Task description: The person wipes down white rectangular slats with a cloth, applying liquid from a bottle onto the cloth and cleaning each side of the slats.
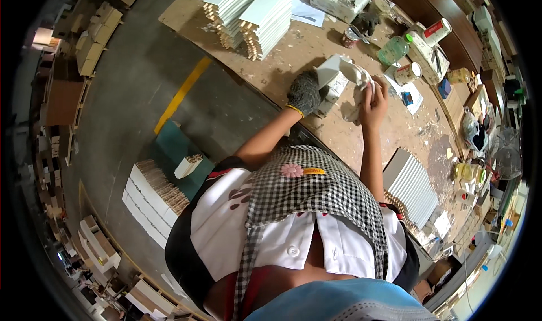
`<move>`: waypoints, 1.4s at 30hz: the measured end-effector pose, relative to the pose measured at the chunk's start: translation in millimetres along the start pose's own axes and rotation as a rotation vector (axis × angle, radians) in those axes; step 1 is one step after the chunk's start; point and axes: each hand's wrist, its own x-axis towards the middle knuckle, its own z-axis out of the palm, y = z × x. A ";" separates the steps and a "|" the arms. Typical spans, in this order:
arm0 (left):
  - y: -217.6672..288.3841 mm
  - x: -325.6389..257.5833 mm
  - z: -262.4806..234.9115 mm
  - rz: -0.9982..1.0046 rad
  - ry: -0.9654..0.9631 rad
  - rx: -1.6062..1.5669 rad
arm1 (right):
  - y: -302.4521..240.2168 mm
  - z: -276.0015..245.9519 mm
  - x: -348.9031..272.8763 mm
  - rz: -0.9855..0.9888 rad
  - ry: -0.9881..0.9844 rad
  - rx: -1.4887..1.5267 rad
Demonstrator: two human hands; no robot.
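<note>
Head view, looking down over a checked apron (316,191) at a worn, paint-flecked workbench (293,50). The left hand (305,92), wearing a dark knitted glove, is gripping a small white-painted wooden piece (333,75) from its left side, fingers closed around it and holding it just above the bench surface, roughly at the middle of the bench in front of the person. The right hand (372,101), bare, is closing on a crumpled white cloth (357,75) and pressing it against the right face of the same piece; the two hands are sitting just beside each other with the piece between them. Whether the piece's underside is touching the bench cannot be told. Two stacks of white slats (248,16) are lying at the far left of the bench, well apart from the hands. A green plastic bottle (393,50) and a small tin (407,73) are standing near the right hand, beyond it. Another row of white slats (412,188) is resting at the near right edge of the bench. On the floor to the left, a stack of white boards (149,199) is lying beside a green mat (175,152), near a yellow floor line (183,92).
</note>
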 end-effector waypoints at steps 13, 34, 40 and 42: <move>40.5 -76.5 -113.3 0.183 -0.628 -0.880 | 21.6 -42.3 50.9 -0.561 0.095 -0.217; -92.4 75.6 -175.4 0.025 0.500 0.503 | 64.8 -155.5 -134.7 0.698 0.294 0.072; -1.4 72.1 -79.4 0.516 0.618 -0.002 | 35.6 -151.0 -168.8 0.931 -0.214 -0.547; 40.7 71.3 -4.7 0.648 0.207 -0.188 | 52.1 -150.2 -204.5 1.082 -0.082 -0.677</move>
